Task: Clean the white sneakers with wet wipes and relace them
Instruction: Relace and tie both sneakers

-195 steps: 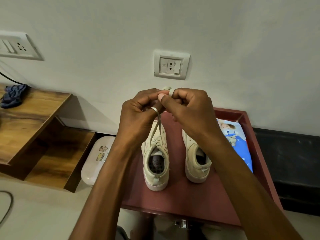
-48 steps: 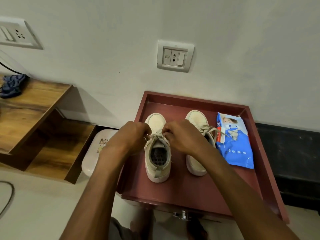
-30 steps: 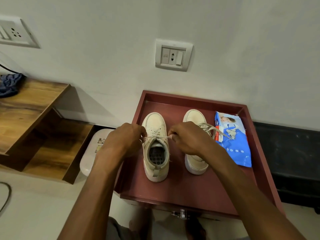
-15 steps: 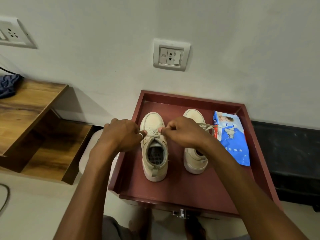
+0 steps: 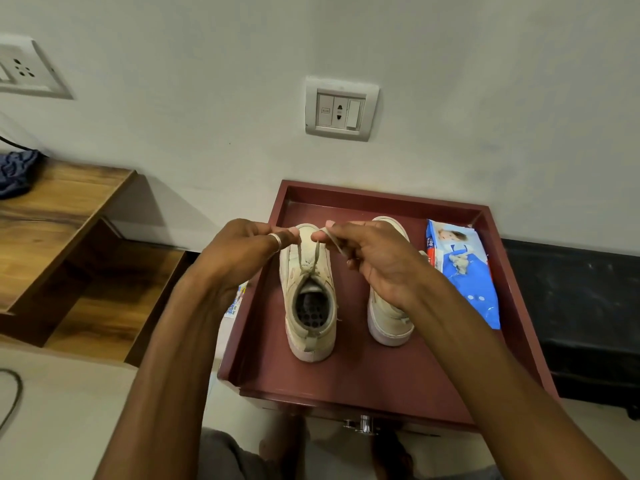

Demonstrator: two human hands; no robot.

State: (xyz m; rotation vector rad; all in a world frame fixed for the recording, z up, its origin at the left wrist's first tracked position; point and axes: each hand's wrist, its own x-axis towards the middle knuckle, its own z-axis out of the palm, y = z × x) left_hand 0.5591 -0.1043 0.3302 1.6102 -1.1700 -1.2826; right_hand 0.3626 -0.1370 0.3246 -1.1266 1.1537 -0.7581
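Two off-white sneakers stand side by side, toes to the wall, in a dark red drawer (image 5: 363, 382). The left sneaker (image 5: 311, 327) has its lace (image 5: 314, 258) pulled up from the top eyelets. My left hand (image 5: 242, 258) pinches one lace end and my right hand (image 5: 374, 258) pinches the other, both raised just above the shoe's toe. The right sneaker (image 5: 388, 317) is partly hidden behind my right hand. A blue wet wipes pack (image 5: 464, 271) lies flat to its right.
A wooden shelf unit (image 5: 62, 237) stands on the left, with a dark blue cloth (image 5: 15, 171) on top. A white lidded box (image 5: 232, 306) sits between shelf and drawer, mostly behind my left arm. Wall sockets (image 5: 341, 109) are above. A black cable (image 5: 10, 396) lies on the floor.
Both hands have lifted from the sneaker's top eyelets and drawn the two lace ends upward and closer together over the toe.
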